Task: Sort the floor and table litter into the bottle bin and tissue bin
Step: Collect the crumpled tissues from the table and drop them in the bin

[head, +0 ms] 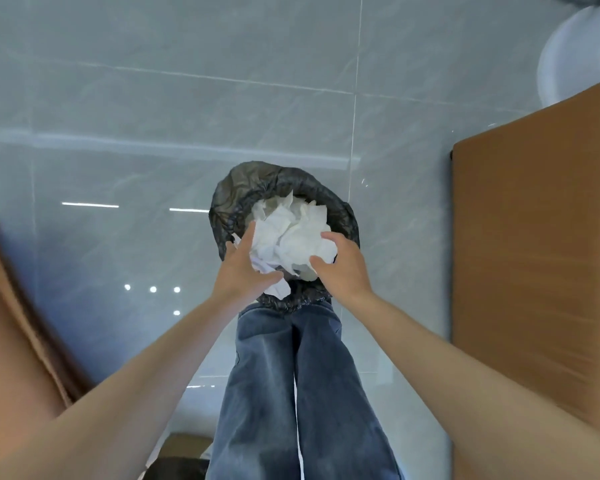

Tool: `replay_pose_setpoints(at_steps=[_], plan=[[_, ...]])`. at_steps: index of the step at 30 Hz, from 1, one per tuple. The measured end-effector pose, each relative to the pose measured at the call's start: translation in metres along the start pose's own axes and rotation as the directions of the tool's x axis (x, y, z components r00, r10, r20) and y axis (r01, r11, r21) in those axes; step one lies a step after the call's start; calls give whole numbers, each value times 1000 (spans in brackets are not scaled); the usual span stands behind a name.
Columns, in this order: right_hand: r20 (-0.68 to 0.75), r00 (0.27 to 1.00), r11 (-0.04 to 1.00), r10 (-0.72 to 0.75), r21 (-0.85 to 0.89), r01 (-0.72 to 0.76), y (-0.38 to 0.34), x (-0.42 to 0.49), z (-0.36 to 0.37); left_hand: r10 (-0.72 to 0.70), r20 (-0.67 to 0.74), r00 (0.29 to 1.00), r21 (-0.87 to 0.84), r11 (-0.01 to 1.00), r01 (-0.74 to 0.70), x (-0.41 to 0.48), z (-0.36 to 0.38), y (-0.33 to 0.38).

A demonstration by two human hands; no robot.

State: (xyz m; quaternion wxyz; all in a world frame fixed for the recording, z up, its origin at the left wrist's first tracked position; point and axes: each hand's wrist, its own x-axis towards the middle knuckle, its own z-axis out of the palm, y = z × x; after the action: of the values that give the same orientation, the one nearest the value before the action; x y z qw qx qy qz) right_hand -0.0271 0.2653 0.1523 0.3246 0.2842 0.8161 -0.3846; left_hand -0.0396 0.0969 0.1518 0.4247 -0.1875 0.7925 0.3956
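Note:
A round bin lined with a black bag (243,192) stands on the grey tiled floor right in front of my legs. A big wad of crumpled white tissues (291,237) sits over its mouth, held between both my hands. My left hand (246,268) cups the wad's left side, fingers bent around it. My right hand (340,265) grips the right side with fingers curled over the paper. More white tissue shows inside the bin behind the wad. No bottle bin is in view.
A brown wooden table top (534,254) runs along the right. A white rounded object (582,57) stands at the top right corner. A tan surface (11,323) blurs along the left edge. Glossy grey tiles (153,116) stretch ahead.

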Motion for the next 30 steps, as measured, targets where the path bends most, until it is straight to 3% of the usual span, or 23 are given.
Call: replay_pose_setpoints(at_steps=[8, 16, 23, 30], plan=[[39, 998, 987, 53, 150, -59, -67, -106, -81, -62, -74, 995, -159, 986, 50, -108, -53, 83], [-2, 1000, 965, -11, 263, 11, -109, -220, -177, 10, -163, 987, -282, 958, -56, -232, -87, 173], [-137, 990, 933, -26, 352, 74, -103, -304, -229, 172, -32, 985, -152, 973, -175, -304, -96, 226], [-319, 940, 845, 117, 529, 74, -85, -368, -228, 347, 213, 913, 54, 929, -365, -340, -88, 264]])
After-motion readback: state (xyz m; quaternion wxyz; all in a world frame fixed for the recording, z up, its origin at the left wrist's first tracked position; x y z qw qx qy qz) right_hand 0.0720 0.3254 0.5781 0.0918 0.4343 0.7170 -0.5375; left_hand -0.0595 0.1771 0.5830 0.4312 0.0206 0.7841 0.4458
